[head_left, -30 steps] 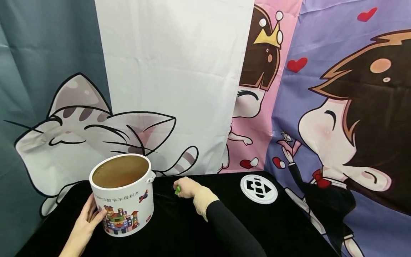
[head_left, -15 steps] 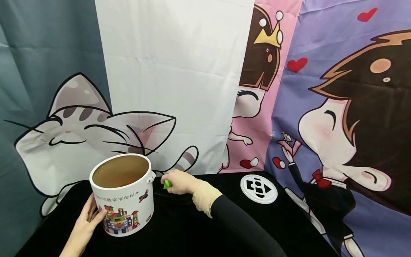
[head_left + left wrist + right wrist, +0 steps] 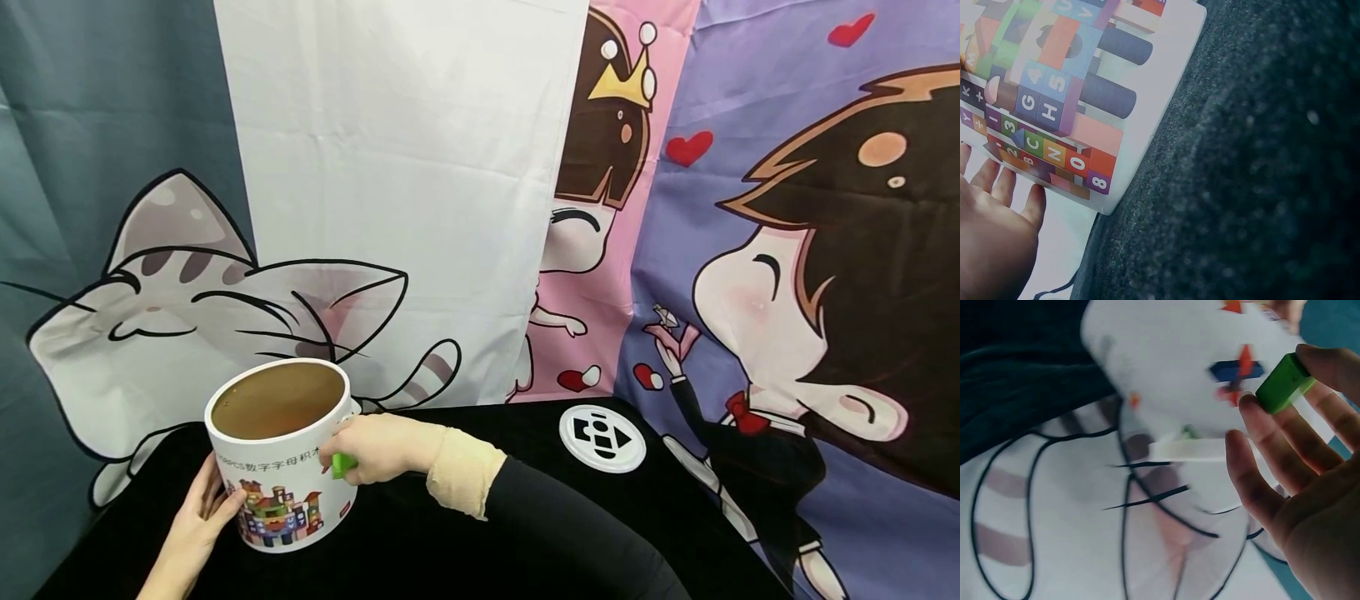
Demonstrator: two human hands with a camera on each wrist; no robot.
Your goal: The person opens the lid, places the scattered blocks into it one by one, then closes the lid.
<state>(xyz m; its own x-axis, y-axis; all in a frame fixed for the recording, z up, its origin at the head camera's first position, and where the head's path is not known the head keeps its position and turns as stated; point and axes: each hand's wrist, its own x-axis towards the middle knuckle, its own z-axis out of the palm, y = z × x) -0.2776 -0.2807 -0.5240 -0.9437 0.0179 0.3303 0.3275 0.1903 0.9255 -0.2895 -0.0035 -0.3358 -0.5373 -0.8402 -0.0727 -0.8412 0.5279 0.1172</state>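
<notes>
A white bucket [image 3: 285, 483] with printed building blocks on its side stands upright on the black cloth, its top uncovered. My left hand [image 3: 198, 521] rests against the bucket's left side with fairly straight fingers; in the left wrist view that hand [image 3: 1000, 231] lies along the printed wall. A small green block [image 3: 343, 465] is pinched between the thumb and fingers of my right hand [image 3: 386, 450], which is in front of the bucket's right side, below the rim. The right wrist view shows the green block [image 3: 1282, 384] at the fingertips. The bottom inside the bucket is hidden.
A round white lid [image 3: 602, 439] with black shaped cutouts lies on the black cloth [image 3: 525, 517] to the right. Behind the table hangs a printed curtain [image 3: 405, 183] with a cartoon cat and figures.
My right hand has moved left with the green block, from over the cloth to the bucket's right side. The left hand and bucket keep their places; the head view shifts slightly.
</notes>
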